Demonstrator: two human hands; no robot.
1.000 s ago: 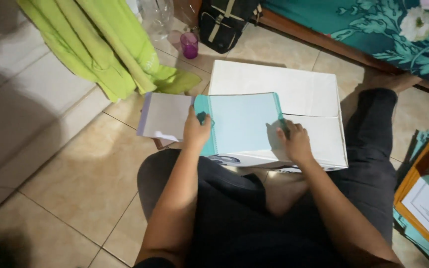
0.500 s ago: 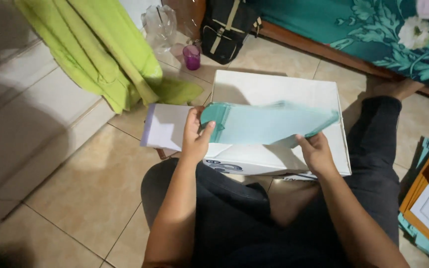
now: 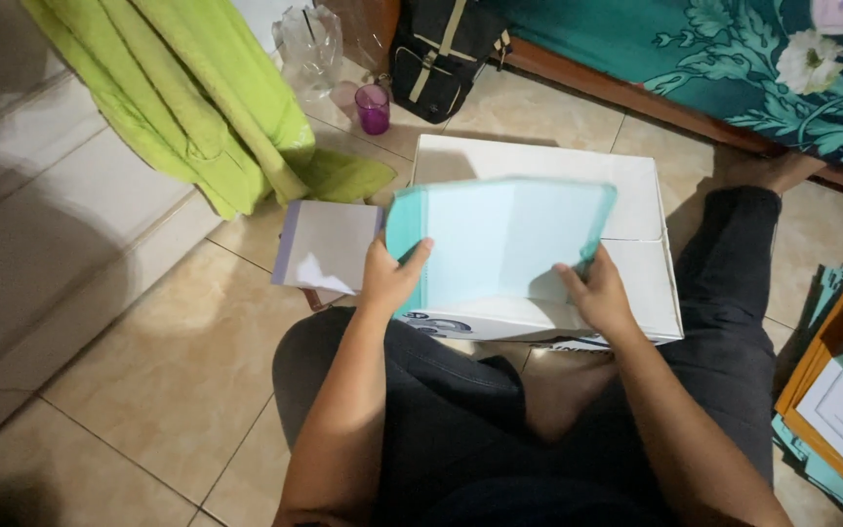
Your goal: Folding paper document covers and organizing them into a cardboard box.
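Since before, teal folder [image 3: 500, 239] lifted upright; your left hand [image 3: 389, 278] and right hand [image 3: 592, 293] grip its bottom corners—keep both level above white box [image 3: 636, 185].

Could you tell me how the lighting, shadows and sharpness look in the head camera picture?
Head view: dim indoor light; the teal folder and white box are brightest, the left hand and right hand sharp; deep shadow covers the tiled floor at left; the green cloth looks slightly soft.
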